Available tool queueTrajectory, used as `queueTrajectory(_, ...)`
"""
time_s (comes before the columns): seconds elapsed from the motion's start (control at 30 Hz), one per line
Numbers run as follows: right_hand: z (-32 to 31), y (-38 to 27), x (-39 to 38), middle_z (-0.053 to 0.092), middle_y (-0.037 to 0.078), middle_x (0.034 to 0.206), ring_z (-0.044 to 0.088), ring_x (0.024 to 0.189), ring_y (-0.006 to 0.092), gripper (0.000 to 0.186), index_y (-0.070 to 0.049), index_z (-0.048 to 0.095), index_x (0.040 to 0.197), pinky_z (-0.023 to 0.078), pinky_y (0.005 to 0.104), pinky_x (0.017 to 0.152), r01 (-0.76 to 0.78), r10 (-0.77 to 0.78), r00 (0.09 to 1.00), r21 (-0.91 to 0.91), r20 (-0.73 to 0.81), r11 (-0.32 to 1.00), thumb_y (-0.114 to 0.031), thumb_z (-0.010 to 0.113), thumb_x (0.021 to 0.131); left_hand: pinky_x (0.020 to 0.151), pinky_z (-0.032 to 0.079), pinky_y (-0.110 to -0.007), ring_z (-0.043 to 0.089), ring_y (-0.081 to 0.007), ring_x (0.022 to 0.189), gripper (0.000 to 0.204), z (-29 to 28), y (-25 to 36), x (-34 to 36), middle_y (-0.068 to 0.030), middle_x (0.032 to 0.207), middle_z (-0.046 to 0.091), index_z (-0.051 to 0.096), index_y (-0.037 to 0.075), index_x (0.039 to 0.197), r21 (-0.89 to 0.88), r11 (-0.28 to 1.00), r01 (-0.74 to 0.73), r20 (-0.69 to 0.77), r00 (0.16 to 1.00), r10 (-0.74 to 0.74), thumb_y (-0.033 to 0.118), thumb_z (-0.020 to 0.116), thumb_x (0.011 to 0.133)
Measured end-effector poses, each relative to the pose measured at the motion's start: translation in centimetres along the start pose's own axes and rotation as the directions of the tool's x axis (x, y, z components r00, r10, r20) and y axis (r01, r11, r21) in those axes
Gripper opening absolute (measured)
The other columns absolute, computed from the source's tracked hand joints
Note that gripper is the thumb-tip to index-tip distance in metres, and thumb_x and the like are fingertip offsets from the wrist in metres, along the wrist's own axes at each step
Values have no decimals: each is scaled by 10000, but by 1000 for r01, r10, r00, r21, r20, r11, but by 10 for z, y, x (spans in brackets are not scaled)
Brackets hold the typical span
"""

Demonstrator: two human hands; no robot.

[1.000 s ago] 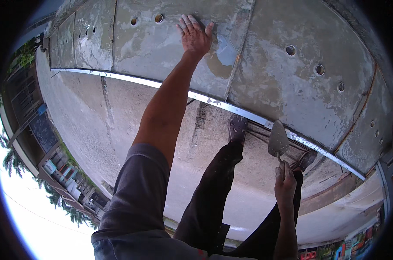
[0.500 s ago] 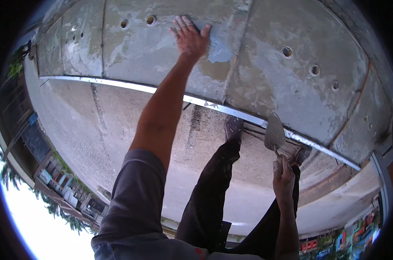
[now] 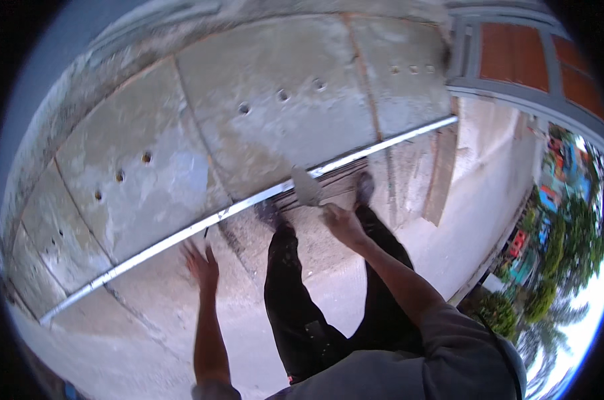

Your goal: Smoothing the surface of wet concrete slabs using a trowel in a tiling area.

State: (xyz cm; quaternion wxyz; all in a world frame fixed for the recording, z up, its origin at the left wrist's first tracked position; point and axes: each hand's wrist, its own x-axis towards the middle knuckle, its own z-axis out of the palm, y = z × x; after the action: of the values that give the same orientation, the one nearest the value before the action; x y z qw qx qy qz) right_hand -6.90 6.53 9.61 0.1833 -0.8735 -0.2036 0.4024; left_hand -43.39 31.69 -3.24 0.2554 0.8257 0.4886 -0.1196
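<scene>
My right hand [image 3: 344, 227] is closed round the handle of a pointing trowel [image 3: 306, 187]. The trowel's grey blade lies across the view of the metal edging strip [image 3: 375, 148], in front of my shoes. My left hand [image 3: 200, 265] is bare, its fingers spread, held on the near side of the strip and apart from the slab. Beyond the strip lies wet, patchy grey concrete [image 3: 262, 147], split into panels by thin joint lines. Round holes [image 3: 146, 158] are set in rows in the panels. Whether the blade touches anything I cannot tell.
Thin rods [image 3: 335, 177] lie along the strip by my feet. Rough pavement [image 3: 302, 243] stretches on my side. At the upper right stands a grey frame with orange-brown panels [image 3: 515, 57]. Trees [image 3: 575, 220] and colourful buildings show farther right.
My left hand has come off the wet concrete and back to the near side of the strip. The view has swung to the right. The trowel stays in my right hand.
</scene>
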Motion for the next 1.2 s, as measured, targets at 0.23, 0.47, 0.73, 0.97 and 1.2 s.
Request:
queueTrajectory(0.23, -18, -6, -31, 668, 261, 887, 652, 881, 482, 288, -31, 604, 1031, 518, 554, 765, 20, -20, 1000, -140, 2, 990, -266, 656, 873, 1051, 466, -506, 625, -432, 1178, 653, -40, -95, -304, -282, 1238, 658, 641, -36, 1271, 126, 961, 245, 688, 677, -263, 533, 541, 967)
queueTrajectory(0.47, -53, 128, -80, 672, 207, 975, 661, 950, 424, 285, -79, 659, 1078, 531, 514, 809, 8, -9, 1000, -197, -2, 980, -257, 655, 857, 994, 509, -491, 665, -435, 1093, 554, -65, -33, -396, -288, 1104, 701, 717, -19, 1151, 70, 951, 303, 668, 693, -270, 464, 522, 962)
queueTrajectory(0.73, -72, 106, -186, 695, 186, 737, 704, 655, 324, 301, -43, 714, 936, 560, 460, 640, -218, 216, 976, -57, -39, 974, -325, 657, 846, 862, 548, -490, 694, -395, 1016, 452, -16, -78, -531, -233, 1033, 731, 737, 40, 1043, -97, 967, 237, 589, 796, -136, 445, 557, 956)
queueTrajectory(0.97, -55, 132, -267, 661, 129, 641, 660, 511, 270, 291, -18, 691, 902, 546, 429, 494, -349, 347, 935, 10, 76, 937, -296, 604, 896, 847, 532, -518, 684, -442, 989, 501, -83, -113, -582, -244, 1000, 731, 749, 27, 1010, 23, 924, 382, 472, 810, -347, 481, 545, 958)
queueTrajectory(1.2, -10, 152, -288, 643, 78, 604, 657, 513, 243, 207, -42, 696, 828, 542, 401, 469, -380, 377, 918, -3, 123, 925, -233, 647, 892, 886, 511, -531, 673, -478, 979, 513, -152, -133, -562, -289, 970, 716, 745, -30, 974, -17, 881, 474, 299, 843, -448, 446, 555, 966)
